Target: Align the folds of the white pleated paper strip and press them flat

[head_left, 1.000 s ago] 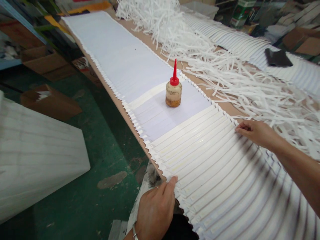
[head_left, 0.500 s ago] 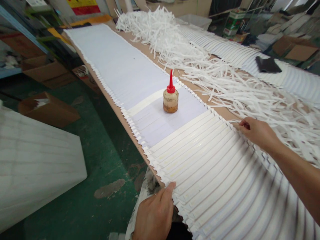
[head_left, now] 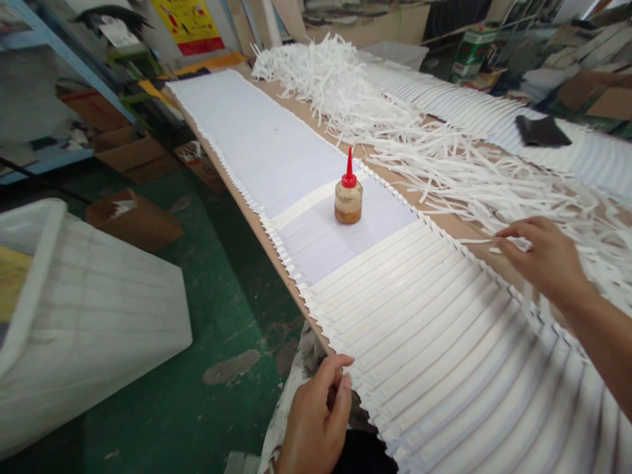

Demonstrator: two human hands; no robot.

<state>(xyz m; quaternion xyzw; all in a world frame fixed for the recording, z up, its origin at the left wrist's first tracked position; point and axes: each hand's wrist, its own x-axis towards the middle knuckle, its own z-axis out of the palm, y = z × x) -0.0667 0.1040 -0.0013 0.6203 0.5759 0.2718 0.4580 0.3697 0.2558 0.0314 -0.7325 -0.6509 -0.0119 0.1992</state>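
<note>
Between the thumb and forefinger of my right hand [head_left: 550, 260] is a thin white strip [head_left: 476, 241], just off the far edge of the long sheet. My left hand [head_left: 316, 418] is at the sheet's near edge, its thumb and forefinger a little apart with nothing visible in them. White strips [head_left: 409, 316] lie side by side across the near part of the long pale sheet [head_left: 261, 135], whose edges are notched with small folded tabs. A squeeze bottle [head_left: 348, 203] with a red nozzle and amber liquid at its bottom stands upright on a bare patch.
A large heap of loose white strips [head_left: 340, 85] spreads along the table beyond the sheet. Behind it lies another strip-covered length with a black cloth [head_left: 543, 131] on it. A white bin [head_left: 118, 316] and cardboard boxes [head_left: 133, 220] stand on the green floor at left.
My right hand has lifted slightly off the sheet's far edge, with the strip in its fingers. My left forefinger and thumb have come apart at the near edge. The view has shifted left.
</note>
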